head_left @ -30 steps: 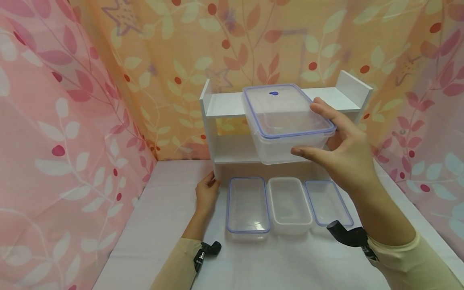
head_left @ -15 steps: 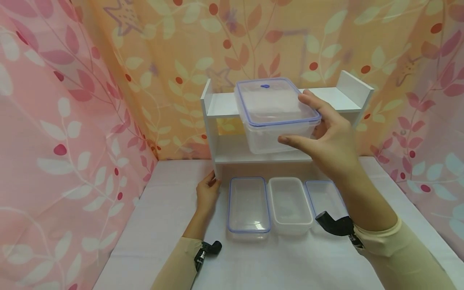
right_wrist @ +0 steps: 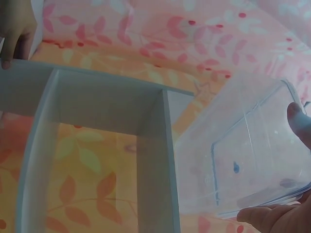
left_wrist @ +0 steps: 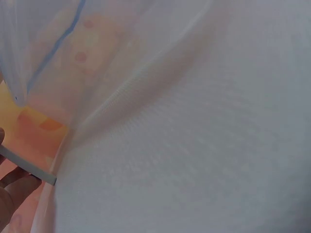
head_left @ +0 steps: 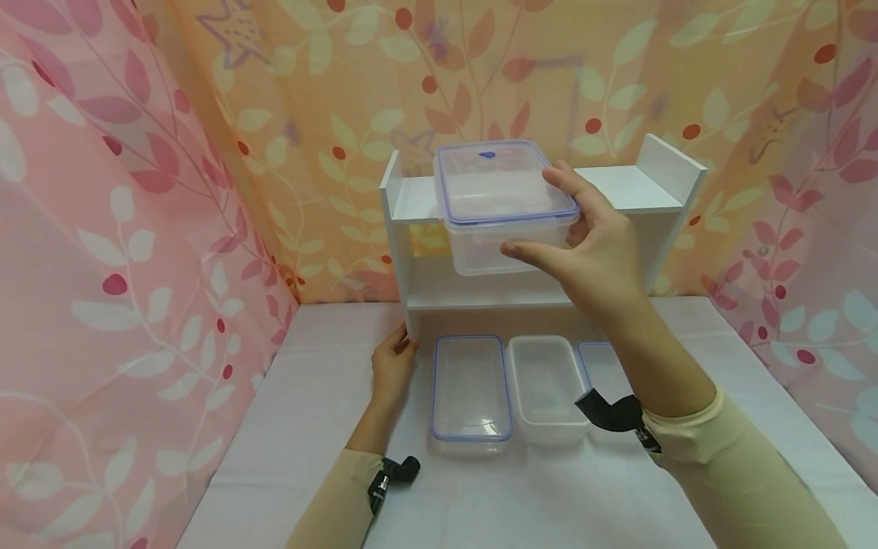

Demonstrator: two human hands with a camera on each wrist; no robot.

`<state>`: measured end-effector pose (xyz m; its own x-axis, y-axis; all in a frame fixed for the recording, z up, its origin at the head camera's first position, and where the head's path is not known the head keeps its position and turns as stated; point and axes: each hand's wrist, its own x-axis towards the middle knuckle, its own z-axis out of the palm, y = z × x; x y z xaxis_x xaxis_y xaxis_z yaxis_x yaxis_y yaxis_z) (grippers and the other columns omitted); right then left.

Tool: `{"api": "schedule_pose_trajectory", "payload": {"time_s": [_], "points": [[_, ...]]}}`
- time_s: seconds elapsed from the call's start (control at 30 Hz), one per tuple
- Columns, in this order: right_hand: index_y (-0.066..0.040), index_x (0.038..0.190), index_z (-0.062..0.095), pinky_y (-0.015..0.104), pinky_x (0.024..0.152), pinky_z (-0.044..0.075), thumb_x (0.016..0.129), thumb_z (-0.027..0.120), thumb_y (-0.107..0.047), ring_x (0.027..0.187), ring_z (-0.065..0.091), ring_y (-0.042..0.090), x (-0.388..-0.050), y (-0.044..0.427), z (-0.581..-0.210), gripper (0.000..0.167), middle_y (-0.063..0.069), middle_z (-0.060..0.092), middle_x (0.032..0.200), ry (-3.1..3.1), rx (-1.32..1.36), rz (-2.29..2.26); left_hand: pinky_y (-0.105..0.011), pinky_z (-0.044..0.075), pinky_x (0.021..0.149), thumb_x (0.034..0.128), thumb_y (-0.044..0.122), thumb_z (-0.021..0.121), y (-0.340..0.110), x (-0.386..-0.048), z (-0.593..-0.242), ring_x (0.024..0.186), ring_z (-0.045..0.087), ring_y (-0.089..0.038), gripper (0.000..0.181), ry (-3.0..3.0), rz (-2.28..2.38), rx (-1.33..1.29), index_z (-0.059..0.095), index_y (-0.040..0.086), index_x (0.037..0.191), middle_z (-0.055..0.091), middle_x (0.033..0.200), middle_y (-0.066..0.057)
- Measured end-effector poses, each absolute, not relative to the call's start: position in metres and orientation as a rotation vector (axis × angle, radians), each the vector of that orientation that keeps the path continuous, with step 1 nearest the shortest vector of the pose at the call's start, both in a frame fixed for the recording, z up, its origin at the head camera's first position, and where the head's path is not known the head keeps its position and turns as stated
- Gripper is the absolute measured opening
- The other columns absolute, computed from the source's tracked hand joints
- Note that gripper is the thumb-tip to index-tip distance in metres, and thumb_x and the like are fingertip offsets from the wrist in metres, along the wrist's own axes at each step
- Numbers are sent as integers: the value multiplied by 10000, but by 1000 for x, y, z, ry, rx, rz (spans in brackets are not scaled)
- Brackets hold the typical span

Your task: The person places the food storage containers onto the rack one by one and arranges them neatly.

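My right hand (head_left: 597, 259) grips a clear plastic food container with a blue-edged lid (head_left: 490, 183), thumb low on its side and fingers at the lid's right edge. It is held in the air in front of a small white shelf rack (head_left: 620, 187), overlapping the top board. In the right wrist view the container (right_wrist: 243, 145) is beside the rack's top board. My left hand (head_left: 392, 370) holds the rack's left side panel near its foot. The left wrist view has fingers (left_wrist: 22, 189) on both sides of the panel edge (left_wrist: 29, 167).
Three more clear containers stand in a row before the rack: a blue-rimmed one (head_left: 471, 389), a white-rimmed one (head_left: 549, 385), and another blue-rimmed one (head_left: 602, 364) partly behind my right arm. A white cloth (head_left: 309, 396) covers the table. Patterned curtains (head_left: 329, 152) hang around it.
My right hand has carried the lidded container leftward and slightly up, toward the left part of the rack's top board. My left hand has stayed on the side panel.
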<state>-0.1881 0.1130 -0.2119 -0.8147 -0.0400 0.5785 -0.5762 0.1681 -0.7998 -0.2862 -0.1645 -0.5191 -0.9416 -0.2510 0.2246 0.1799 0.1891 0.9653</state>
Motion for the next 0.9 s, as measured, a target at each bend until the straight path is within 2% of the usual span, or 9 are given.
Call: {"api": "schedule_pose_trajectory", "payload": {"time_s": [0.1, 0.33, 0.53, 0.77, 0.9], "points": [[-84, 1490, 512, 190, 922, 546, 703, 924, 20, 1189, 587, 227, -192, 110, -211, 894, 6, 401, 1613, -2027, 578, 1683, -385, 603, 864, 961, 121, 717, -164, -286, -519, 1202, 670, -222, 461, -2140, -1808, 81, 633, 161, 1413, 635, 1419, -20], [-119, 1493, 523, 173, 882, 542, 705, 949, -70, 1152, 592, 201, -202, 104, -211, 897, -14, 423, 1602, -2036, 549, 1646, -399, 556, 978, 954, 125, 731, -164, -288, -519, 1209, 668, -234, 457, -2142, -1792, 73, 640, 148, 1402, 645, 1404, -50], [-175, 1493, 534, 164, 780, 537, 697, 971, -189, 1062, 598, 170, -212, 100, -210, 908, -64, 466, 1570, -2065, 502, 1560, -381, 575, 939, 953, 129, 734, -164, -288, -519, 1206, 671, -231, 460, -2138, -1792, 67, 640, 152, 1403, 644, 1406, -42], [-121, 1523, 482, 234, 955, 545, 718, 950, -112, 1217, 581, 188, -224, 96, -209, 932, -25, 374, 1628, -2005, 562, 1697, -360, 593, 889, 948, 138, 743, -165, -289, -520, 1194, 678, -245, 457, -2144, -1758, 57, 649, 168, 1394, 643, 1406, -38], [-132, 1525, 482, 234, 945, 548, 709, 958, -130, 1189, 591, 189, -232, 92, -208, 944, -39, 396, 1613, -2004, 560, 1702, -369, 594, 888, 950, 135, 739, -166, -289, -520, 1196, 676, -233, 452, -2146, -1760, 63, 652, 176, 1392, 641, 1410, -28]]}}
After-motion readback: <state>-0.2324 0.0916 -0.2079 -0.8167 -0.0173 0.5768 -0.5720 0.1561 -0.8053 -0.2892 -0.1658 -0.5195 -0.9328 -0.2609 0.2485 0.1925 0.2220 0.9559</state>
